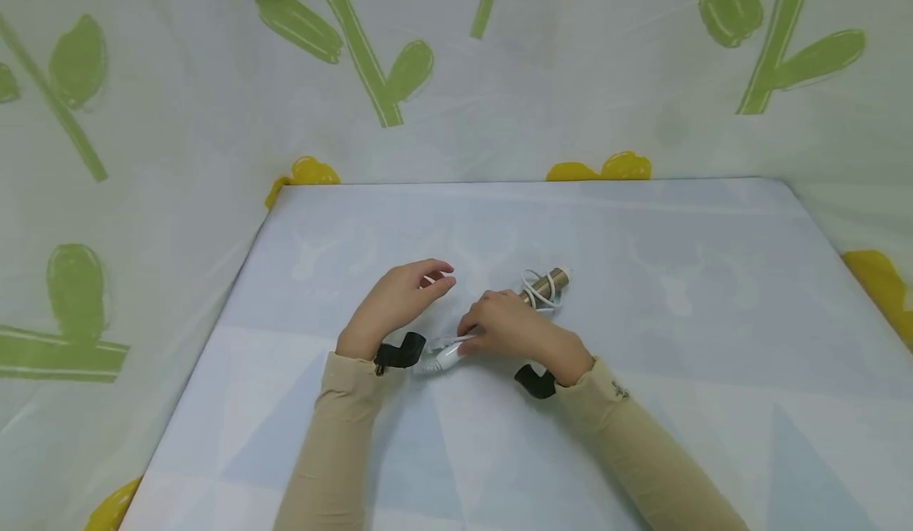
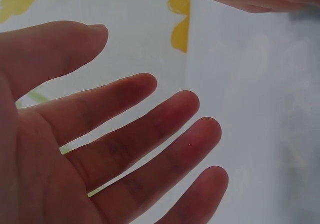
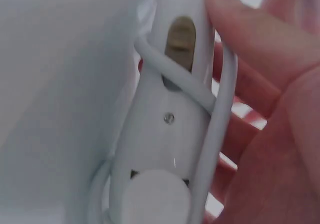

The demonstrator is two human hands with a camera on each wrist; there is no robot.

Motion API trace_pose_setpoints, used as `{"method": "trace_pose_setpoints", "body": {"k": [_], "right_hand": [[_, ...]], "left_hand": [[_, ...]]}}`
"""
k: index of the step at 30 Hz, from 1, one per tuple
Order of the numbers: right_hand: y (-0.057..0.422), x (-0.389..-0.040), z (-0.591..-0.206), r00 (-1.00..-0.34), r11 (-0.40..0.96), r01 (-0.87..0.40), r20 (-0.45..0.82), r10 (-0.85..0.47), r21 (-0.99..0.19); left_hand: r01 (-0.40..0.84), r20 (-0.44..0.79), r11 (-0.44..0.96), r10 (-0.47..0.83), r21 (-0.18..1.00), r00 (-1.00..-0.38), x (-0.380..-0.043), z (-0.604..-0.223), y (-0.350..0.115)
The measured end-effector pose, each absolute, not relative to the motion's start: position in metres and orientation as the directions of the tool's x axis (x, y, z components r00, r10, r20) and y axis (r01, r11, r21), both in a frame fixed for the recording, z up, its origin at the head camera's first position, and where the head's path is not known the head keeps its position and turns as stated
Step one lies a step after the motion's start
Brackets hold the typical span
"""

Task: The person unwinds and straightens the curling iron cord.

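Observation:
In the head view a curling iron [image 1: 449, 355] with a white handle and gold barrel [image 1: 548, 285] lies slantwise on the table, its white cord [image 1: 540, 297] looped around it. My right hand [image 1: 509, 326] grips the handle at mid-length, covering part of it. The right wrist view shows the white handle [image 3: 155, 139] close up, with a gold slider switch [image 3: 180, 42], a small screw and the cord crossing over it; thumb and fingers lie along one side. Left of the iron, my left hand [image 1: 399, 297] hovers with nothing in it; the left wrist view shows its fingers [image 2: 165, 114] extended and spread.
A pale blue and white patterned cloth covers the table [image 1: 642, 452]. Behind and to the left hangs a white curtain [image 1: 200, 79] with green leaves and yellow flowers. Black wrist pieces [image 1: 402, 350] are on both arms.

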State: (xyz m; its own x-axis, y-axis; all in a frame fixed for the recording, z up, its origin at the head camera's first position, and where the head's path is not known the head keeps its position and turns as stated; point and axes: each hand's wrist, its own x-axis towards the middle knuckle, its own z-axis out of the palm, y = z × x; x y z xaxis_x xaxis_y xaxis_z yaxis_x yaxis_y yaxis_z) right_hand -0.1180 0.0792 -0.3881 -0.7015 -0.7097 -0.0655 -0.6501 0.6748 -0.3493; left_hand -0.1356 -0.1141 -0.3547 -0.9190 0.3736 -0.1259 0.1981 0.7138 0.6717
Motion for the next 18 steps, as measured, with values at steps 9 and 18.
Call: {"method": "trace_pose_setpoints", "body": {"k": [9, 18], "right_hand": [[0.1, -0.137, -0.392, -0.816, 0.761, -0.535, -0.011, -0.578, -0.366], [0.103, -0.141, -0.398, -0.839, 0.773, -0.509, 0.019, -0.543, -0.379]], "left_hand": [[0.116, -0.24, 0.8, 0.311, 0.588, -0.92, -0.142, -0.365, -0.112], [0.105, -0.329, 0.821, 0.338, 0.562, -0.882, -0.144, -0.377, -0.107]]}}
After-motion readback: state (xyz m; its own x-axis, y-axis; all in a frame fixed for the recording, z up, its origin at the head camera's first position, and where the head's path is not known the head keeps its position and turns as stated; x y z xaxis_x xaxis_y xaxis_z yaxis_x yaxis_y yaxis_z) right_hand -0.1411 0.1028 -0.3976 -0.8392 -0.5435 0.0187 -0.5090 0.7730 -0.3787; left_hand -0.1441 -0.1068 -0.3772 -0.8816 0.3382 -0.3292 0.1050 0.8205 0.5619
